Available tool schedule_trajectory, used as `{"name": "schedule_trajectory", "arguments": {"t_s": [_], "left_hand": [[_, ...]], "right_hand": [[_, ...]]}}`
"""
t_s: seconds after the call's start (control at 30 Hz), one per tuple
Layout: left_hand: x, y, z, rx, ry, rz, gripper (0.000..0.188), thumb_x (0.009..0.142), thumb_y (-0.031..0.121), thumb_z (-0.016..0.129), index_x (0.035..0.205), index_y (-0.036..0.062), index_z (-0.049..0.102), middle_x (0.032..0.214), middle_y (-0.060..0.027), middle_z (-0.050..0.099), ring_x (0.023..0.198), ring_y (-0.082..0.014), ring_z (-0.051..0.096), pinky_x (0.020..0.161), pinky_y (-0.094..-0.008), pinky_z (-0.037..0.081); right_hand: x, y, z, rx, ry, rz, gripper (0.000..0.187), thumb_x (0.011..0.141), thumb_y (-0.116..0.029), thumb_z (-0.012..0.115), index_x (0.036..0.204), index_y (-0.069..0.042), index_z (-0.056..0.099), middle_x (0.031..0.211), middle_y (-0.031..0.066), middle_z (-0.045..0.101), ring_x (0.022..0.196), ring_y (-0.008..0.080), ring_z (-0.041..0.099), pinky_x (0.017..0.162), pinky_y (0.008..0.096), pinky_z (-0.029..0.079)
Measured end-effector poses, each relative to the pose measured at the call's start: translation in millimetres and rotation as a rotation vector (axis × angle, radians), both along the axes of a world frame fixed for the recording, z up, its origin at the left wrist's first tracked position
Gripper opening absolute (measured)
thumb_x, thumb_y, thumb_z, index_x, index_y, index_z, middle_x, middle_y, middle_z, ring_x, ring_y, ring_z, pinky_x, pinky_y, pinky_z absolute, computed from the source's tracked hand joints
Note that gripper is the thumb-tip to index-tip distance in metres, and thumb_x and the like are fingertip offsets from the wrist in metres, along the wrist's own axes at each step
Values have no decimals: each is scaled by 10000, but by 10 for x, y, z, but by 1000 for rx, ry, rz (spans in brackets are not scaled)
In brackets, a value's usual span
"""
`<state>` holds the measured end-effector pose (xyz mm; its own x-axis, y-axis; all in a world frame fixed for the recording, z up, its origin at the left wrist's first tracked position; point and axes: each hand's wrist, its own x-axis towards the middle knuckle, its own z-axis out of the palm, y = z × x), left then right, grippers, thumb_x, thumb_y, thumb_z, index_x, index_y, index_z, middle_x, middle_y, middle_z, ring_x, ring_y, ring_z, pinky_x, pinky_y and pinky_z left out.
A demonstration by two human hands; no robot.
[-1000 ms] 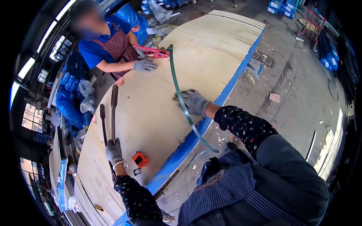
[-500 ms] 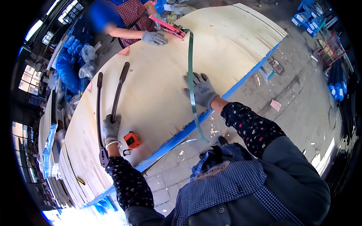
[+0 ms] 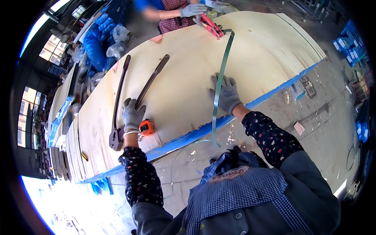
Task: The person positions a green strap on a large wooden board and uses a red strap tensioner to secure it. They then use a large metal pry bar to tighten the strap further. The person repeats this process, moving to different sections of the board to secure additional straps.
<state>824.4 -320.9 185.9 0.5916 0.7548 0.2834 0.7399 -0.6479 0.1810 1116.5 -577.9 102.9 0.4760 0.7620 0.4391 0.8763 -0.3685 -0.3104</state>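
Note:
A long-handled dark metal crimping tool (image 3: 117, 105) lies on a pale wooden sheet (image 3: 184, 74), its two handles apart. My left hand (image 3: 133, 114), in a grey glove, rests over the lower part of its right handle with fingers spread. Beside that hand sits an orange tape measure (image 3: 147, 127). My right hand (image 3: 228, 94), gloved too, lies open and flat near the sheet's front edge. A green strap (image 3: 221, 74) passes over its fingers and hangs down past the edge. At the far edge, the strap runs to a red strapping tool (image 3: 212, 26), next to a co-worker's gloved hands (image 3: 194, 10).
Blue material (image 3: 186, 141) lines the stack's near edge. A small yellow object (image 3: 84, 156) lies at the left end. Blue bundles (image 3: 94, 47) and clear plastic stand beyond the far left. Wood scraps (image 3: 299, 128) litter the floor at right.
The view has shifted, so the stack appears further right. My left hand has loosened from the handle and spread its fingers. The co-worker's flat hand has lifted off the sheet toward the red tool.

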Motion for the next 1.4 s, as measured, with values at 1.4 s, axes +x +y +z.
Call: {"name": "schedule_trajectory", "arguments": {"t_s": [1.4], "left_hand": [[1595,-1717,-556,32,-225,-122,543,859,304,514,1278,-38,467,1385,-198,410,1332,-341,319,1118,-478,191]], "right_hand": [[619,-280,-173,-137,-170,143,494,954,-321,420,1385,-82,378,1414,156,388,1277,327,377,1076,453,238]]}}
